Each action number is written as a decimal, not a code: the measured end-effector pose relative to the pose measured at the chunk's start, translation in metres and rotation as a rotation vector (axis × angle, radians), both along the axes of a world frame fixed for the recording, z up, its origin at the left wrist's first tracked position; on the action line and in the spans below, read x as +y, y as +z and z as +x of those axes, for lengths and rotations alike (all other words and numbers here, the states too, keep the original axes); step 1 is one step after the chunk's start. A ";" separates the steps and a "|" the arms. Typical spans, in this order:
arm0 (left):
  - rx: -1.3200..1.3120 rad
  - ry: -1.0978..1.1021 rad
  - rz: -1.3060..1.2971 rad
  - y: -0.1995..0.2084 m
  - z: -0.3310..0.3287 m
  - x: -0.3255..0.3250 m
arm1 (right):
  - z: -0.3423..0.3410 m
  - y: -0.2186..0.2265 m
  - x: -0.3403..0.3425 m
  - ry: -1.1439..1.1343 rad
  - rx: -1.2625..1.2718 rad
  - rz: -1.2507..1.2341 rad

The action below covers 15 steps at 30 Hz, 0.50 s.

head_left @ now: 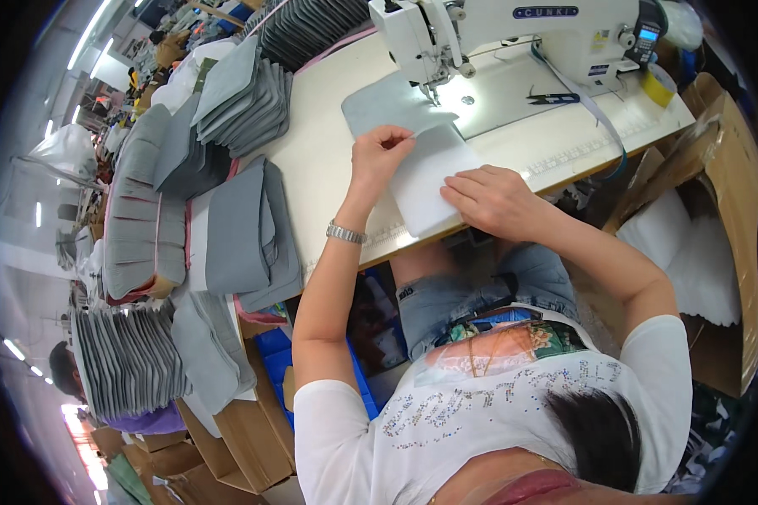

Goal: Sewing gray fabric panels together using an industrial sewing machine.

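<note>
A grey fabric piece lies on the sewing table, its far right part by the lit needle and presser foot of a white sewing machine. Overlapping its near side is a smooth white sheet that reaches to the table's front edge. My left hand is closed in a pinch at the sheet's far left edge, where it meets the grey piece. Fingers stretched out, my right hand rests on the sheet's right side; its thumb is partly hidden.
Stacks of grey fabric pieces crowd the left side. Thread snips and a yellow tape roll sit right of the needle. A ribbon hangs over the front edge. An open cardboard box with white sheets stands at the right.
</note>
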<state>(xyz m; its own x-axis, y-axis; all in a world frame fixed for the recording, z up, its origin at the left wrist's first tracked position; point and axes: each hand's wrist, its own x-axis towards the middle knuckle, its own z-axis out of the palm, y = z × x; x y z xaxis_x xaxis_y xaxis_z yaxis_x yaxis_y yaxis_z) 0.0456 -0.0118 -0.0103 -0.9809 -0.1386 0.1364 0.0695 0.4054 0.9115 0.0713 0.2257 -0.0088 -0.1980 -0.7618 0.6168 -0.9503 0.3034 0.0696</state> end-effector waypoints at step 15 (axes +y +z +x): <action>-0.367 0.080 0.068 0.006 0.019 -0.055 | -0.056 -0.014 -0.048 -0.052 -0.507 0.184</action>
